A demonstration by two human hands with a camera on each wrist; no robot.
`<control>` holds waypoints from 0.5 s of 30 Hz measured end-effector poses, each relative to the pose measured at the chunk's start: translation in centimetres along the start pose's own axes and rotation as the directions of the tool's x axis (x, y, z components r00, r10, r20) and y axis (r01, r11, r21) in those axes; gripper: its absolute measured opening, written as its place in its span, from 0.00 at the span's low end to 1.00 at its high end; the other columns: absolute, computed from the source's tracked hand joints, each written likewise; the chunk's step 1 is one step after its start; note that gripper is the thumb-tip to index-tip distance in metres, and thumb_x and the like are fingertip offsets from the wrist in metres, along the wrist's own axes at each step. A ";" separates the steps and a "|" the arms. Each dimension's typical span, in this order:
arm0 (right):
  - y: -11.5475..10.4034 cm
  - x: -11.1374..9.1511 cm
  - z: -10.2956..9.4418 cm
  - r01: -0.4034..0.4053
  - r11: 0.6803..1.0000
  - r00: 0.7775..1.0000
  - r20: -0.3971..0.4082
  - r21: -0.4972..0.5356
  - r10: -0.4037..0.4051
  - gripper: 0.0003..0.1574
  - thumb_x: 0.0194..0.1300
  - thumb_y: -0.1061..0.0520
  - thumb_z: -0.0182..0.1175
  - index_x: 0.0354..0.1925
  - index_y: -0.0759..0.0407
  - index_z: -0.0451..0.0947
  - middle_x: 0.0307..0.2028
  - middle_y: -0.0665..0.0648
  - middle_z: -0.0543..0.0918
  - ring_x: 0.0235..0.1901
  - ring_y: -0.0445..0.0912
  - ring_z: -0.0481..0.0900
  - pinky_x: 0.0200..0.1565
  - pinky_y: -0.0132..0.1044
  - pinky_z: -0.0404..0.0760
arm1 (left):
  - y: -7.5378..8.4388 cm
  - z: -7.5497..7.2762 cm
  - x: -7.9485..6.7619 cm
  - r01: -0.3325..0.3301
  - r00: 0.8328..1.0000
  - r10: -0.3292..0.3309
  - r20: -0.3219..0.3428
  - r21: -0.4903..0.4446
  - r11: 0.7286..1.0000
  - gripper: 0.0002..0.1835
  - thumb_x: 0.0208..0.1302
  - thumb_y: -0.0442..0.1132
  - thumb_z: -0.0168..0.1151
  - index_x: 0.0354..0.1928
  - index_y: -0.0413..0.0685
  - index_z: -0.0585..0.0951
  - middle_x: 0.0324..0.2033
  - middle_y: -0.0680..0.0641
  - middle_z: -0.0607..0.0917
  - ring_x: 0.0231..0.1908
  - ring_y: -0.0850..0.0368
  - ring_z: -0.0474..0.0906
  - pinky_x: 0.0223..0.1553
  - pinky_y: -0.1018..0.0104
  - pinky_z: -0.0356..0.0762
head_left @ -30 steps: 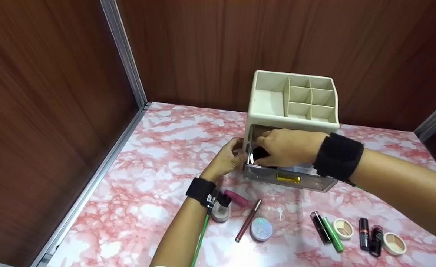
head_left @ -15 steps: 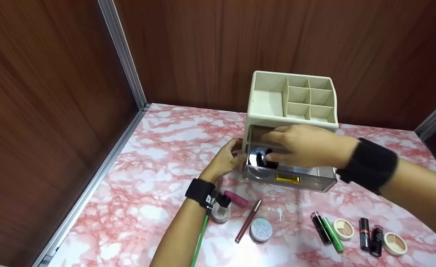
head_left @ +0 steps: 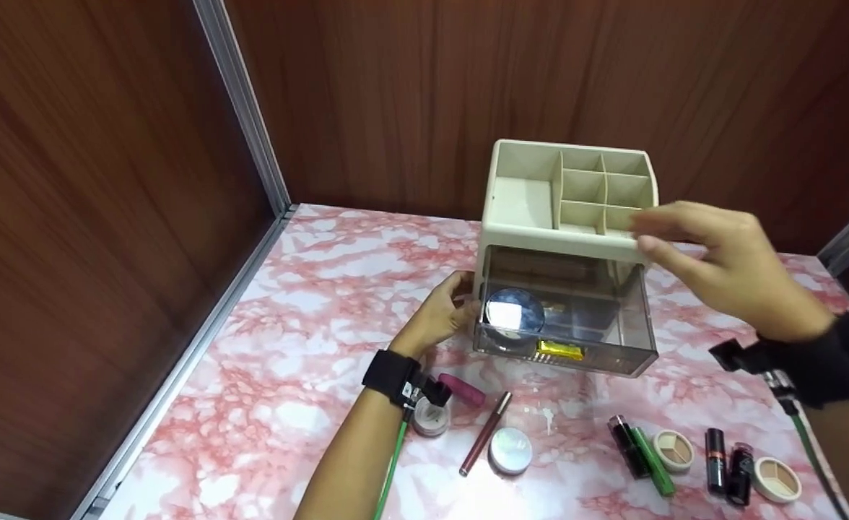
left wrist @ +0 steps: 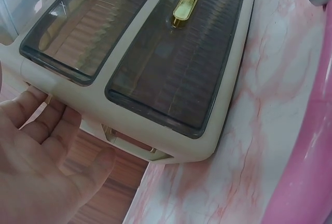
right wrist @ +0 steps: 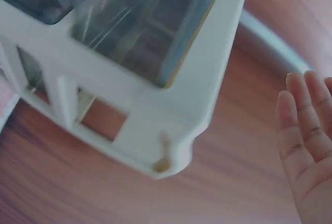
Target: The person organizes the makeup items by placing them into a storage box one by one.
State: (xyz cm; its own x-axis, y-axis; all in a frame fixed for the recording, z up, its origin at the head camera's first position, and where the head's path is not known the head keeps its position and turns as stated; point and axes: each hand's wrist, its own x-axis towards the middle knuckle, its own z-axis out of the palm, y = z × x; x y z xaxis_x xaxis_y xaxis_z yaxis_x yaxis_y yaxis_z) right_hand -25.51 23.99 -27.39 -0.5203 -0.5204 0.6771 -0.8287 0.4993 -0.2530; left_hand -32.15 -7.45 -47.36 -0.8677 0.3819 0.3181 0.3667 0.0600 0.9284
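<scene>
A cream cosmetics organizer (head_left: 565, 237) with several open compartments on top stands at the back of the table. Its upper smoky drawer (head_left: 619, 354) is pulled out, and a round, shiny dark compact (head_left: 529, 310) lies in the drawer's left part. At the organizer's left side, my left hand (head_left: 435, 312) rests its fingers against the wall; the left wrist view shows the fingers (left wrist: 39, 112) extended there. My right hand (head_left: 728, 263) is raised by the organizer's upper right corner and holds nothing; in the right wrist view its fingers (right wrist: 314, 115) are straight and apart from the organizer.
A pink tube (head_left: 462, 390), a clear jar (head_left: 432, 419), a dark red pencil (head_left: 486, 433) and a round pale case (head_left: 511, 451) lie in front. To the right are a green tube (head_left: 653, 462), dark lipsticks (head_left: 715, 462) and round palettes (head_left: 778, 480).
My right hand has come out of the drawer and moved up and to the right, leaving the round compact in it. The left hand stays at the organizer's side.
</scene>
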 end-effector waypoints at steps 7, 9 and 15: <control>0.8 -2.7 -0.2 -0.174 0.953 0.945 -0.229 0.249 0.232 0.16 0.60 0.78 0.59 0.48 0.76 0.79 0.38 0.64 0.85 0.36 0.39 0.83 0.38 0.24 0.78 | 2.2 0.1 -0.4 0.004 1.000 -0.004 0.025 0.002 1.000 0.63 0.35 0.83 0.57 0.60 0.32 0.70 0.54 0.39 0.77 0.57 0.50 0.72 0.61 0.61 0.67; 2.2 -3.8 0.1 -0.176 0.908 0.913 -0.282 0.380 0.295 0.16 0.61 0.78 0.57 0.49 0.79 0.77 0.39 0.65 0.85 0.36 0.42 0.83 0.38 0.26 0.79 | 2.8 0.1 -0.5 0.008 1.000 -0.008 0.024 0.007 1.000 0.62 0.37 0.83 0.57 0.60 0.33 0.70 0.54 0.40 0.78 0.57 0.50 0.72 0.61 0.61 0.67; 4.9 -7.0 2.1 -0.157 0.770 0.800 -0.378 0.618 0.466 0.16 0.65 0.73 0.57 0.50 0.80 0.75 0.43 0.70 0.83 0.39 0.50 0.83 0.44 0.32 0.80 | 4.0 -0.1 -1.1 -0.002 1.000 0.003 0.021 -0.007 1.000 0.61 0.37 0.81 0.59 0.59 0.33 0.70 0.53 0.40 0.78 0.56 0.51 0.73 0.61 0.60 0.67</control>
State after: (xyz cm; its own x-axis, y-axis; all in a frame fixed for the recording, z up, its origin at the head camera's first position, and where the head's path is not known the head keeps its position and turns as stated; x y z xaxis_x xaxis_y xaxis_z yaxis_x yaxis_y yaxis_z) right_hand -26.38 28.65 -34.87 -0.7245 0.0786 0.6848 -0.6842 0.0375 -0.7283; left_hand -29.76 -7.71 -44.01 -0.8596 0.4011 0.3165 0.3665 0.0525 0.9290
